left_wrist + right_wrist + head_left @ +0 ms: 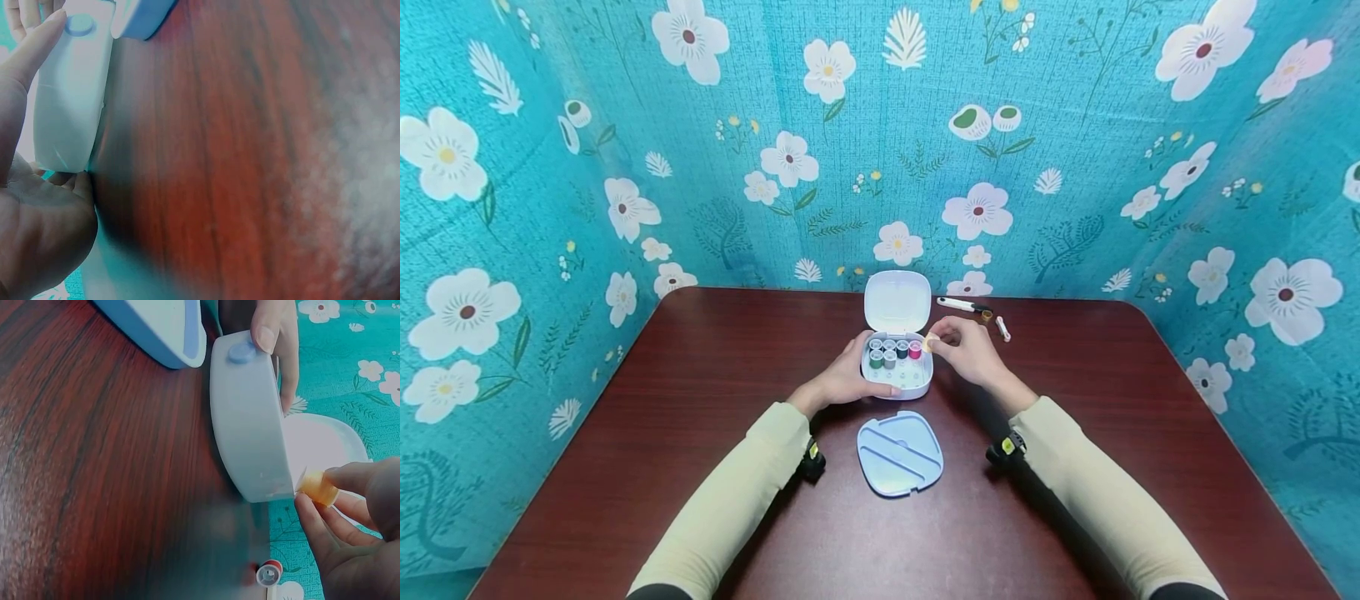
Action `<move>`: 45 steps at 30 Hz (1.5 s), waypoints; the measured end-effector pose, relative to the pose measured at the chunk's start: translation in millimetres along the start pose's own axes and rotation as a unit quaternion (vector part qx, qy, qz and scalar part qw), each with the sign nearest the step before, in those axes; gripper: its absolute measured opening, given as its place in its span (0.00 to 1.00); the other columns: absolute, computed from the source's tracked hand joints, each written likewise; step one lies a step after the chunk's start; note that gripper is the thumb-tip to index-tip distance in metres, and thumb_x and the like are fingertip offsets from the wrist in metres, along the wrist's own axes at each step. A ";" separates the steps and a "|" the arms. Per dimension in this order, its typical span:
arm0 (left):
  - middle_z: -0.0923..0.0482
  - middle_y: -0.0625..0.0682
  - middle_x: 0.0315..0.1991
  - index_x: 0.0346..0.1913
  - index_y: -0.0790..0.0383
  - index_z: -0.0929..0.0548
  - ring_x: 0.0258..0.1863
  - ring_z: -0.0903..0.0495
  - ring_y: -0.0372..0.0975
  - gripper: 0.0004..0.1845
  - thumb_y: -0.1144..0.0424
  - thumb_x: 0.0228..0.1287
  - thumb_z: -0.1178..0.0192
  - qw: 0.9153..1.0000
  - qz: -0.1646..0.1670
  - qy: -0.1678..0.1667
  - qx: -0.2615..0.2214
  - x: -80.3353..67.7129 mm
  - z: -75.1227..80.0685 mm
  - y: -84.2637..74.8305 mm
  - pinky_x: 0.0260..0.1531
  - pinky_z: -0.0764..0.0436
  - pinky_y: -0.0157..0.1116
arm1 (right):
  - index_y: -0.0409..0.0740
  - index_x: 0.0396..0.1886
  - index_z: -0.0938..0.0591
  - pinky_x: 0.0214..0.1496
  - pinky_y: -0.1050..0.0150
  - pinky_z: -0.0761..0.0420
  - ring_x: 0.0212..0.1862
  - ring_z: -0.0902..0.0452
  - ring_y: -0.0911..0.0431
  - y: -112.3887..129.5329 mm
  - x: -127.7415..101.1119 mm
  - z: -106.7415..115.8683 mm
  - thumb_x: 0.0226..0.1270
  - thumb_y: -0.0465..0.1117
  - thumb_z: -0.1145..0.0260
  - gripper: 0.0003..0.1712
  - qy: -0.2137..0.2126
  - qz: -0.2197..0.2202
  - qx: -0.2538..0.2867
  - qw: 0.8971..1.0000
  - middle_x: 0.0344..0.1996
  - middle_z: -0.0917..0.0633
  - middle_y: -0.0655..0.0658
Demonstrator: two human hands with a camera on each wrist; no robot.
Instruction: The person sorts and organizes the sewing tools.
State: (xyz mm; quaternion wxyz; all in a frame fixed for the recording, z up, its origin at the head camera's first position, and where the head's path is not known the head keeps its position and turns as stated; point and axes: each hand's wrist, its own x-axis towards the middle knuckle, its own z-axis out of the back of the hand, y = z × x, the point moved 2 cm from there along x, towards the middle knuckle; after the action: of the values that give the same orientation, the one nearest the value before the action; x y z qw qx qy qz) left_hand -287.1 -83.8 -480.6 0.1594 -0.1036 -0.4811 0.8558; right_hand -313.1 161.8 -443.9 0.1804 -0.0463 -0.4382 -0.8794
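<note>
A white sewing box [916, 392] stands open on the table, its lid [897, 302] tipped up at the back. Several thread spools sit upright on pegs inside, among them a pink spool [915, 350] and a green spool [876, 359]. My left hand [842, 379] grips the box from its left side, the thumb lying along the front. At the right rim, my right hand [353, 512] pinches a yellow thread spool [319, 489] between thumb and fingers. Whether that spool touches a peg cannot be made out.
A light blue divided tray [900, 454] lies in front of the box. Behind and to the right lie a white-and-black marker [958, 305], a small brownish ring-shaped item [987, 315] and a small white-and-red item [1003, 328]. A floral curtain [865, 167] hangs behind the table.
</note>
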 end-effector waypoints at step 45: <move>0.37 0.57 0.64 0.76 0.53 0.43 0.56 0.27 0.47 0.58 0.50 0.46 0.16 0.999 -0.009 0.011 -0.042 1.0 -1.0 2.4 0.33 0.16 0.40 | 0.35 0.38 0.13 0.45 0.56 0.15 0.40 0.16 0.51 21.4 4.2 -35.1 0.63 0.30 0.26 0.05 0.058 0.086 -0.099 0.990 0.37 0.16 0.42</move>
State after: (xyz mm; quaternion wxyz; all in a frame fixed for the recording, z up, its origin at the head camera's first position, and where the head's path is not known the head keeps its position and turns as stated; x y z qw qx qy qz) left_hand -288.2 -83.8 -483.2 0.1673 -0.1152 -0.5159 0.8322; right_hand -306.6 121.2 -448.3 0.2747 -0.0507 -0.3326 -0.9007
